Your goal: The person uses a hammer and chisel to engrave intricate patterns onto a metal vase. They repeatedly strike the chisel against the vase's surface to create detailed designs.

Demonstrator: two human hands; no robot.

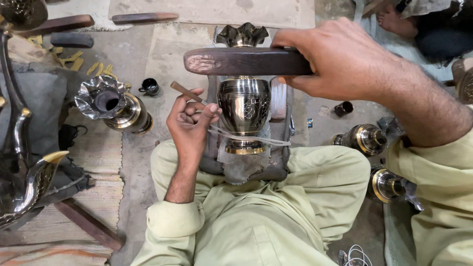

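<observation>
Hands (189,123) (340,59) crowd the vase (244,106), chisel (187,92) and mallet (246,61)

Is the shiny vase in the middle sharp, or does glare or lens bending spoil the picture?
Head view: the dark vase is sharp, with bright streaks of glare on its polished body; the right hand holding the wooden block looks oversized, being close to the wide lens; edges of the frame bow slightly; light is soft, shadows faint; the left hand and its thin tool are clear.

Both hands (189,120) (340,59) raised, fingers curled closed.
</observation>
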